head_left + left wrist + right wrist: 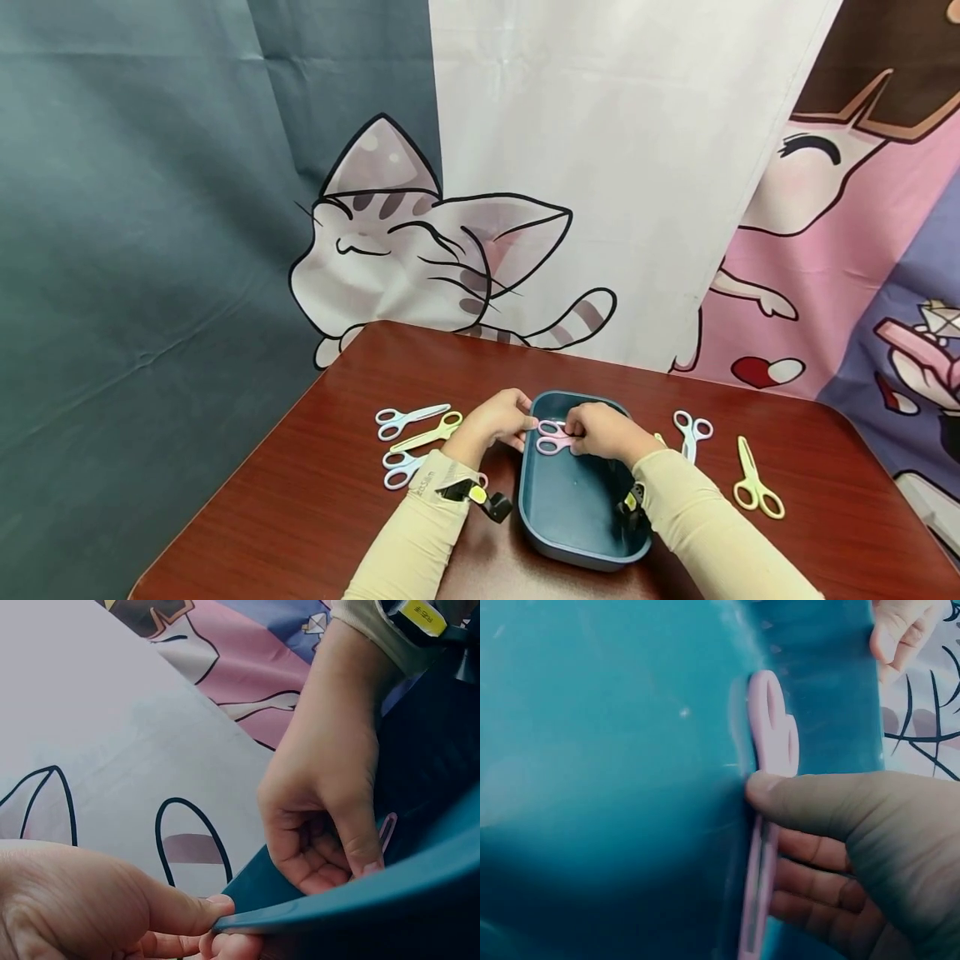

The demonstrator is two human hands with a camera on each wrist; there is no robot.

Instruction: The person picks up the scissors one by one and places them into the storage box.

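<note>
A dark blue plastic bin [566, 504] stands on the table in the head view. My left hand [497, 422] pinches its far left rim between thumb and fingers, which the left wrist view shows closely. Inside the bin, my right hand [600, 431] holds a pair of pink scissors [776, 750] between thumb and fingers. The scissors' handle loops point left in the head view. In the right wrist view their blades run along the bin's bottom edge, partly behind the thumb.
Left of the bin lie blue scissors [411, 415], yellow scissors [425, 435] and light-blue scissors [405, 467], the last partly under my left sleeve. To the right are pale lilac scissors [689, 435] and yellow scissors [747, 479]. A printed cloth [600, 125] hangs behind the table [300, 500].
</note>
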